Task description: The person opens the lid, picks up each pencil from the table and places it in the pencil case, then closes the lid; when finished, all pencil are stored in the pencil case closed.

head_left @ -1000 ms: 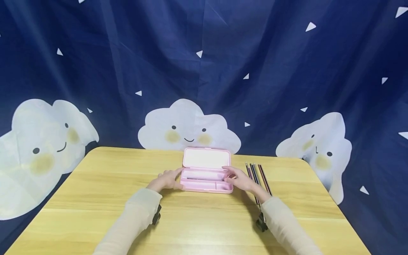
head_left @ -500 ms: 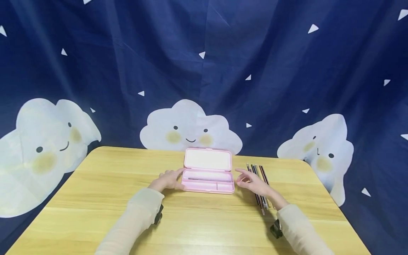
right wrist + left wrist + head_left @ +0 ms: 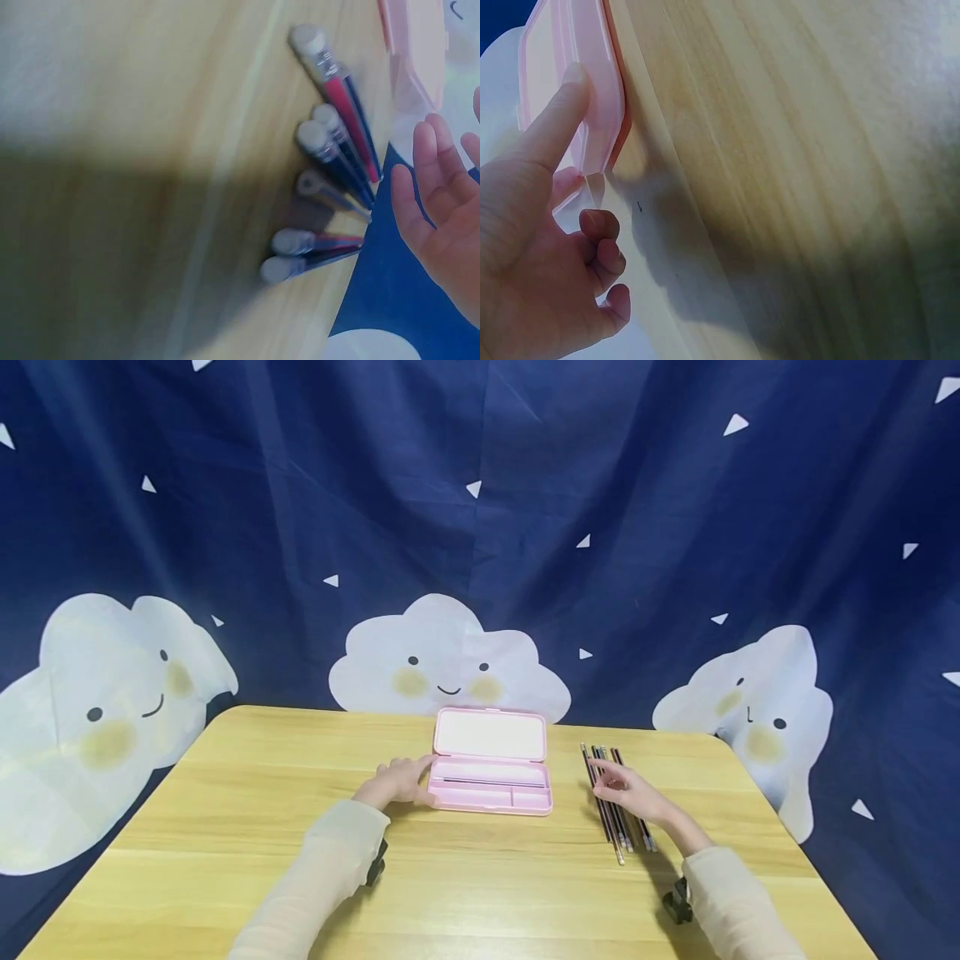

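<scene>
A pink pencil case (image 3: 491,812) lies with its lid raised at the back, near the table's middle. One pencil (image 3: 491,782) rests in its long rear compartment. My left hand (image 3: 397,782) holds the case's left end, thumb along the near corner and index finger farther back; in the left wrist view the other fingers curl loosely beside it. To the right, my right hand (image 3: 633,793) hovers over a loose row of pencils (image 3: 619,850), its fingers bent slightly and holding nothing. Their eraser ends (image 3: 315,135) point toward the camera in the right wrist view.
The wooden table (image 3: 495,893) reaches a dark blue curtain (image 3: 480,552) printed with white clouds along its back edge. Black wrist cameras sit under both sleeves.
My right hand has left the case's right end and moved right, over the pencils. The left hand keeps its place at the case's left end.
</scene>
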The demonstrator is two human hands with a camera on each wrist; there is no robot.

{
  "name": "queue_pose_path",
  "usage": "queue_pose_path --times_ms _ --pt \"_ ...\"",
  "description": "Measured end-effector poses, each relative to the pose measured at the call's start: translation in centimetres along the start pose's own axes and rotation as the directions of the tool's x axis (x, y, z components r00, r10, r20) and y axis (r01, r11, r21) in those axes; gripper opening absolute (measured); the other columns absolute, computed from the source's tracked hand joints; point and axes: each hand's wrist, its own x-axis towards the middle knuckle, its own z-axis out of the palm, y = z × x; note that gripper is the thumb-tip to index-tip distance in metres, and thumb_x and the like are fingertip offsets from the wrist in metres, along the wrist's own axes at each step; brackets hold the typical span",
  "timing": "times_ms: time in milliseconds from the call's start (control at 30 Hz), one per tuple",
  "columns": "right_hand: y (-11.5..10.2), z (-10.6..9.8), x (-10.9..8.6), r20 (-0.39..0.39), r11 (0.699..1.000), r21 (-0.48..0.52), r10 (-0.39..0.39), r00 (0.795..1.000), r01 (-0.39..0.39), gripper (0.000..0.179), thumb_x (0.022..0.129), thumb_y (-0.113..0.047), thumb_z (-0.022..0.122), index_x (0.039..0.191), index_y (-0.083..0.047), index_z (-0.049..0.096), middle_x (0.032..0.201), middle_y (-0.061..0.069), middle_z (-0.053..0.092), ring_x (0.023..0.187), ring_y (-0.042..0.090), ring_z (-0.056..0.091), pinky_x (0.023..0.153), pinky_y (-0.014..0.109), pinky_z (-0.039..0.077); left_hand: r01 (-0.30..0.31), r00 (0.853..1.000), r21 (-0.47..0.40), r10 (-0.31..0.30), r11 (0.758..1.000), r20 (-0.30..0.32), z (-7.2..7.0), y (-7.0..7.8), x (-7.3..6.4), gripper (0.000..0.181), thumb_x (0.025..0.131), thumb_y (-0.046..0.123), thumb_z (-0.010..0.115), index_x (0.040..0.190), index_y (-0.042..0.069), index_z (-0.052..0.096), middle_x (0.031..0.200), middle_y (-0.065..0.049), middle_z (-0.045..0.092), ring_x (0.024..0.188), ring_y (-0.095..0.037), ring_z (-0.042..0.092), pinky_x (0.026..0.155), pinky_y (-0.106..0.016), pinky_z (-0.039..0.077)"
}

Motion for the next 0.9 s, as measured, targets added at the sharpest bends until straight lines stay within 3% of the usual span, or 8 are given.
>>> queue_pose_path --times_ms 200,600,800,900 --pt "0.9 -0.6 -1.0 -0.02 1.0 0.009 -0.004 1.0 0.004 0.05 0.09 -0.004 0.052 0.13 0.018 0.031 0.091 0.018 0.056 0.081 0.013 0.055 0.073 0.02 0.047 0.013 1.0 0.003 -0.013 1.0 0.008 -0.2 0.1 0.0 0.088 0.069 0.042 0.075 0.141 0.015 0.033 0.13 -0.022 0.046 0.114 -0.038 0.041 0.093 -0.053 0.03" --pt "2.9 -2.4 -2.7 -0.116 0.988 -0.031 0.144 0.983 -0.148 0.05 0.091 -0.008 0.053 0.13 0.016 0.033 0.086 0.017 0.056 0.073 0.023 0.059 0.065 0.032 0.049 0.012 1.0 0.02 -0.012 1.0 -0.004 0.0 0.1 -0.1 0.086 0.069 0.042 0.076 0.14 0.015 0.036 0.128 -0.021 0.05 0.113 -0.04 0.042 0.093 -0.057 0.031" --pt "4.1 -3.2 -3.3 -0.111 0.972 -0.076 0.214 0.971 -0.223 0.052 0.089 -0.008 0.054 0.13 0.016 0.033 0.088 0.017 0.057 0.078 0.021 0.057 0.066 0.03 0.05 0.014 1.0 0.014 -0.014 1.0 0.009 0.1 0.1 -0.1 0.087 0.07 0.043 0.075 0.141 0.014 0.034 0.129 -0.022 0.048 0.114 -0.041 0.042 0.093 -0.057 0.032" --pt "4.4 -3.3 -3.6 -0.113 0.967 -0.115 0.214 0.97 -0.226 0.052 0.088 -0.008 0.056 0.128 0.016 0.035 0.09 0.015 0.057 0.08 0.018 0.054 0.068 0.028 0.048 0.014 1.0 0.012 -0.014 1.0 0.007 0.1 0.1 0.0 0.087 0.069 0.043 0.075 0.141 0.015 0.034 0.129 -0.021 0.048 0.113 -0.041 0.043 0.092 -0.056 0.032"
